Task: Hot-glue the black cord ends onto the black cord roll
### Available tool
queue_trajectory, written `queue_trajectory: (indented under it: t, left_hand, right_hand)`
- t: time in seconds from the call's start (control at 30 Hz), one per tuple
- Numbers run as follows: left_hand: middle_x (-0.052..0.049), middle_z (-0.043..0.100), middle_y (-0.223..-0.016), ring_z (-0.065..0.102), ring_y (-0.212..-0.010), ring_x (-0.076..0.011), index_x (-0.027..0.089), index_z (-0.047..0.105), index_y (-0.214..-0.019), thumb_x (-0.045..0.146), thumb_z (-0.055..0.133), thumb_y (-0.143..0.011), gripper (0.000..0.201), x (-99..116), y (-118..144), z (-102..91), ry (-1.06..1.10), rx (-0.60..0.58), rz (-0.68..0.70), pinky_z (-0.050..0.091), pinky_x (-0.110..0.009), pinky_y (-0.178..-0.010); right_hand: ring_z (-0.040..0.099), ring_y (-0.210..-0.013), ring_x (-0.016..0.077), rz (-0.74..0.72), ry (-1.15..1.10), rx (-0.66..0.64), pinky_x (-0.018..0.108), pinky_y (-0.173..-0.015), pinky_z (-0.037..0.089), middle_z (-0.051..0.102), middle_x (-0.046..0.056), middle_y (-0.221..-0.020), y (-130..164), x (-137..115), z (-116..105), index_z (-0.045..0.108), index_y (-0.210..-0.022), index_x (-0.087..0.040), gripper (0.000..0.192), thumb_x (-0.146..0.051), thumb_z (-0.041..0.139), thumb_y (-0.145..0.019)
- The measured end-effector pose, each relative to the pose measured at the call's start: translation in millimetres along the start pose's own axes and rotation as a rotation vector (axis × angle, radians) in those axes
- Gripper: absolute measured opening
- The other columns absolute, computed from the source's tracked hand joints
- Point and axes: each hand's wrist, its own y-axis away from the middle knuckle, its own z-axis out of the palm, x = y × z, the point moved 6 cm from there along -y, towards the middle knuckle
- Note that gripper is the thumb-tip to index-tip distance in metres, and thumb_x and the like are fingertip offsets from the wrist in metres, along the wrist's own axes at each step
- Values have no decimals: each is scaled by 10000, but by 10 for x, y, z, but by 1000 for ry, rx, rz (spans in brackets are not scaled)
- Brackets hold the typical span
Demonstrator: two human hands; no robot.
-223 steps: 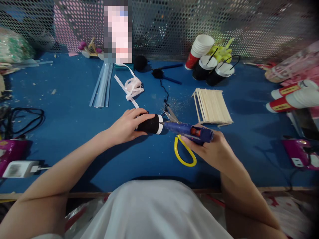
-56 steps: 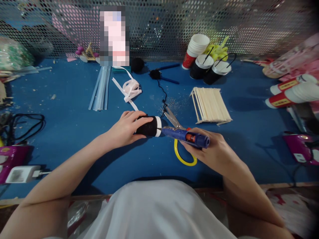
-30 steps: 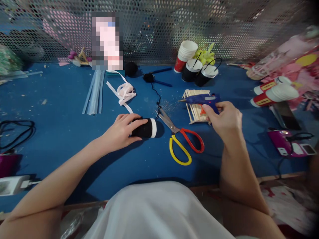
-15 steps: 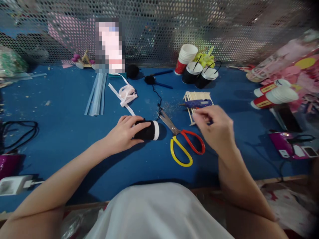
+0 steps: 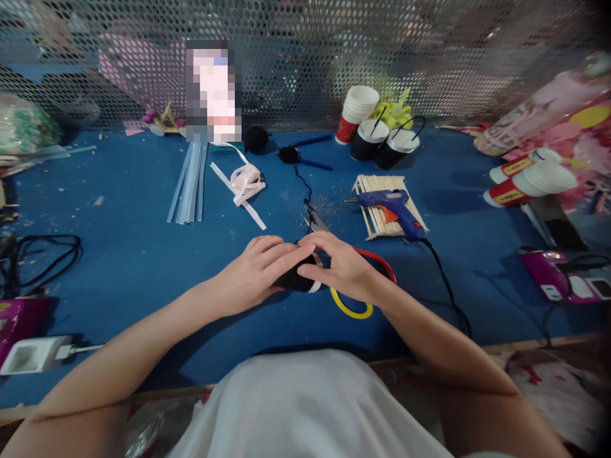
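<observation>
A paper cup (image 5: 296, 278) covered in black lies on its side, its white rim facing right. My left hand (image 5: 258, 270) is wrapped over the cup's closed end. From the right, my right hand (image 5: 341, 264) grips the rim end between thumb and fingers, and the fingers of both hands meet on top. Black yarn (image 5: 308, 191) runs from a small black ball (image 5: 288, 154) down to the cup. Under and behind my right hand lie scissors (image 5: 356, 312) with one yellow and one red handle, partly hidden.
A blue glue gun (image 5: 394, 205) rests on a small wooden-stick rack (image 5: 375, 184). Pale ribbon (image 5: 245, 181) and clear glue sticks (image 5: 191, 184) lie left. Two black cups (image 5: 368, 141) with handles stand behind, beside stacked paper cups (image 5: 359, 108). A metal mesh (image 5: 296, 70) closes off the back.
My right hand has moved left and slightly down, from beside the glue gun onto the cup. My left hand has shifted the cup a little right and toward me.
</observation>
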Motion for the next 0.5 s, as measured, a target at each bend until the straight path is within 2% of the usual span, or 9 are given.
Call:
queue_trajectory:
  t: [0.13, 0.23, 0.33, 0.4, 0.5]
  left_hand:
    - [-127, 511, -1250, 405, -1137, -282, 183, 143, -1424, 137, 571, -817, 744, 25, 6, 28, -18, -17, 28, 392, -449, -924]
    - [-130, 435, -1336, 382, -1175, -276, 200, 142, -1426, 133, 545, -832, 721, 28, -1, 30, 11, -23, 36, 379, -456, -958]
    - [-139, 384, -1362, 375, -1201, -270, 207, 160, -1423, 148, 554, -832, 712, 23, -16, 12, 58, -13, 34, 380, -448, -976]
    - [-139, 424, -1314, 398, -1180, -263, 205, 169, -1419, 174, 575, -826, 720, 10, -24, -6, 101, 2, 25, 393, -445, -973]
    - [-134, 490, -1222, 444, -1134, -255, 182, 221, -1399, 260, 626, -799, 728, -70, -26, -13, 180, 11, -53, 418, -430, -961]
  right_hand:
    - [596, -919, 197, 98, -147, 47, 358, -831, 469, 639, 84, -957, -5, 18, 6, 597, -875, -176, 181, -325, 601, -773]
    - [607, -838, 175, 194, -266, 50, 328, -766, 480, 645, 58, -892, 8, 95, 19, 591, -815, -177, 135, -303, 598, -768]
    - [600, -810, 161, 205, -298, 29, 308, -748, 474, 637, 48, -864, 18, 131, 26, 583, -781, -175, 135, -310, 589, -780]
    - [592, -836, 159, 186, -267, 50, 307, -772, 463, 632, 46, -873, 26, 127, -5, 582, -796, -179, 123, -300, 562, -807]
    - [586, -799, 146, 197, -239, 153, 299, -743, 462, 628, 45, -846, 53, 125, -97, 559, -827, -177, 116, -288, 527, -840]
